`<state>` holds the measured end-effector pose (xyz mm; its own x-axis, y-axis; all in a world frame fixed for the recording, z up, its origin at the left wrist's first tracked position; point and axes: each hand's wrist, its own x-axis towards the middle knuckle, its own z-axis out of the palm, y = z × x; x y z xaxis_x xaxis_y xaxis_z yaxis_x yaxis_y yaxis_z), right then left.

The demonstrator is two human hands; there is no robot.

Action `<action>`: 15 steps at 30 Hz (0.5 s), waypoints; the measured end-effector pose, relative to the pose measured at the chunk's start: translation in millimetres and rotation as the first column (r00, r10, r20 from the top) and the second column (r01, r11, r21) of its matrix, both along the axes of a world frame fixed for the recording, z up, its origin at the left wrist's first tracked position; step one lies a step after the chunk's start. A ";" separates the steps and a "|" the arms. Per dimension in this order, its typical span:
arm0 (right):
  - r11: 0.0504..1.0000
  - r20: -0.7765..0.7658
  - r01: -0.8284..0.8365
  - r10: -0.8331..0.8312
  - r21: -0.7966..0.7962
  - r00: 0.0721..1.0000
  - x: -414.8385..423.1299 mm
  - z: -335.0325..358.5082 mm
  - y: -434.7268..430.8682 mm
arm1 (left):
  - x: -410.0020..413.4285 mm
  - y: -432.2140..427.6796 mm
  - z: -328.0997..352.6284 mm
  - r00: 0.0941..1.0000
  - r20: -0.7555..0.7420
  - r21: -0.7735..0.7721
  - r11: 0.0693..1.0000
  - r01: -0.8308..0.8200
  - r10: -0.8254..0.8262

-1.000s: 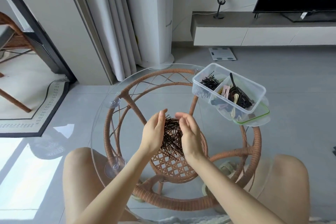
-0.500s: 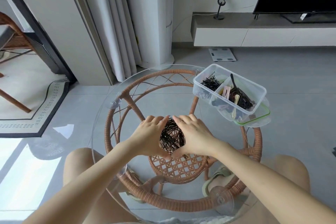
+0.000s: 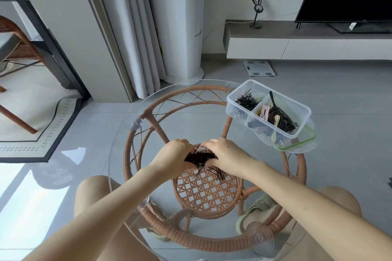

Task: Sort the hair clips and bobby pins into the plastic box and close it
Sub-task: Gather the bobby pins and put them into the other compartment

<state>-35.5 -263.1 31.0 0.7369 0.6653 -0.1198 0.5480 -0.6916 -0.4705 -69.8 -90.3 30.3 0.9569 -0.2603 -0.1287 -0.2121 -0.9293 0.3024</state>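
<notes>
Fingers [image 3: 209,144] of our left hand [image 3: 174,158] and right hand [image 3: 227,154] curl round a dark bundle of thin metal bobby pins [image 3: 199,158] over the middle of the round glass worktop [image 3: 191,116]. Well apart, at its far right edge, sits the clear two-compartment plastic box [image 3: 305,110], lidless, with pins and clips inside.
</notes>
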 end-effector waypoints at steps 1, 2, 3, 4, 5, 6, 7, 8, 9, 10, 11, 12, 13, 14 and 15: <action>1.000 -0.006 0.002 -0.002 0.003 1.000 0.0 0.9 0.1 | -0.1 0.5 1.3 1.000 -0.008 0.010 1.000 -0.006 0.006; 1.000 -0.017 0.004 -0.004 0.008 1.000 0.1 1.5 0.5 | -0.1 1.1 2.6 1.000 -0.016 0.013 1.000 -0.011 0.011; 1.000 -0.033 0.014 -0.013 0.015 0.999 0.3 1.8 0.6 | 0.1 1.5 3.9 1.000 -0.024 0.013 1.000 -0.016 0.016; 0.999 -0.055 0.031 -0.029 0.029 0.998 0.9 2.4 0.4 | 0.5 1.8 5.2 0.999 -0.030 0.012 1.000 -0.023 0.024; 0.997 -0.081 0.053 -0.049 0.050 0.996 1.8 3.1 -0.1 | 0.5 2.5 6.6 0.999 -0.032 0.006 0.999 -0.034 0.034; 0.994 -0.111 0.078 -0.069 0.079 0.991 3.3 3.7 -0.9 | 0.4 3.5 8.1 0.998 -0.029 -0.006 0.999 -0.047 0.047; 0.989 -0.137 0.102 -0.086 0.111 0.987 4.7 4.5 -2.0 | 0.3 4.9 9.4 0.998 -0.022 -0.030 0.998 -0.063 0.063; 0.982 -0.158 0.124 -0.102 0.141 0.982 6.4 5.4 -3.1 | 0.1 6.5 10.7 0.997 -0.015 -0.063 0.995 -0.080 0.079; 0.976 -0.172 0.142 -0.113 0.166 0.979 8.0 6.6 -4.3 | 0.0 8.4 12.2 0.995 -0.009 -0.101 0.990 -0.095 0.095; 0.970 -0.178 0.156 -0.122 0.188 0.976 9.5 7.9 -5.5 | 0.0 10.0 13.9 0.994 -0.005 -0.133 0.985 -0.108 0.109; 0.965 -0.176 0.165 -0.130 0.203 0.976 10.8 9.3 -6.6 | 0.2 11.9 16.0 0.993 -0.003 -0.155 0.981 -0.120 0.121; 0.962 -0.170 0.172 -0.137 0.212 0.976 12.3 11.1 -7.8 | 0.6 14.0 17.9 0.991 -0.002 -0.174 0.976 -0.134 0.135; 0.959 -0.163 0.181 -0.147 0.217 0.976 13.7 13.3 -9.6 | 1.2 16.4 19.6 0.988 -0.001 -0.192 0.970 -0.150 0.153; 0.956 -0.161 0.193 -0.159 0.222 0.974 15.4 15.8 -11.8 | 1.7 19.0 21.1 0.985 0.000 -0.208 0.964 -0.168 0.172; 0.951 -0.162 0.208 -0.173 0.230 0.971 17.2 18.3 -14.5 | 1.9 21.7 22.6 0.982 0.003 -0.217 0.958 -0.186 0.191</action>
